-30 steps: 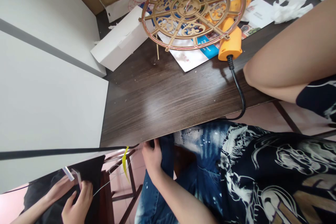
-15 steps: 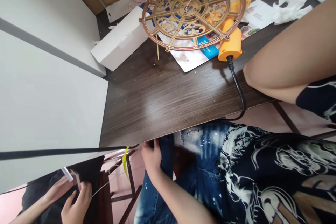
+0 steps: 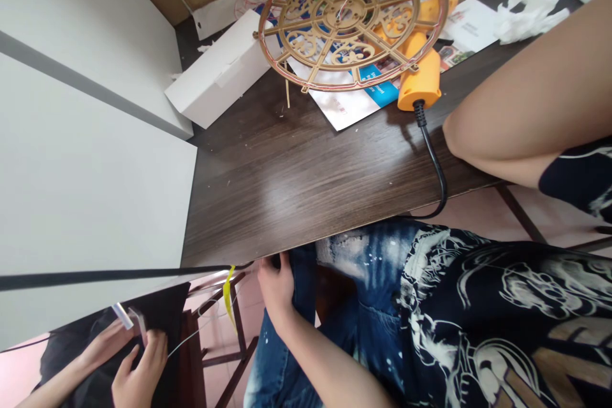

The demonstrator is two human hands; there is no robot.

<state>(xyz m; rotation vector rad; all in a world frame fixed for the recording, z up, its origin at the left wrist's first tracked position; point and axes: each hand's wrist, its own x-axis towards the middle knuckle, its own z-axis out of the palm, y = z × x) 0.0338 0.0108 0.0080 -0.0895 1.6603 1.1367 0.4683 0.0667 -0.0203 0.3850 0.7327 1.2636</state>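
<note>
My left hand (image 3: 278, 287) rests by the knee of my jeans (image 3: 303, 284), right below the table's edge. Its thumb and forefinger stand apart with a dark gap between them; the other fingertips are hidden under the edge. My right arm (image 3: 530, 89) leans its elbow on the dark wood table (image 3: 268, 185), and its hand lies outside the picture. Above the table stands a round gold openwork frame (image 3: 351, 54) with red and white wires along its ribs. Under its right side is an orange tool body (image 3: 421, 80) with a black cord (image 3: 435, 166).
A long white box (image 3: 220, 73) and crumpled white tissue (image 3: 528, 13) lie on the table. Printed sheets (image 3: 342, 115) are under the frame. White panels (image 3: 90, 166) border the left. Lower left, another person's hands (image 3: 141, 370) hold small clear plastic pieces. A yellow tag (image 3: 228, 298) hangs nearby.
</note>
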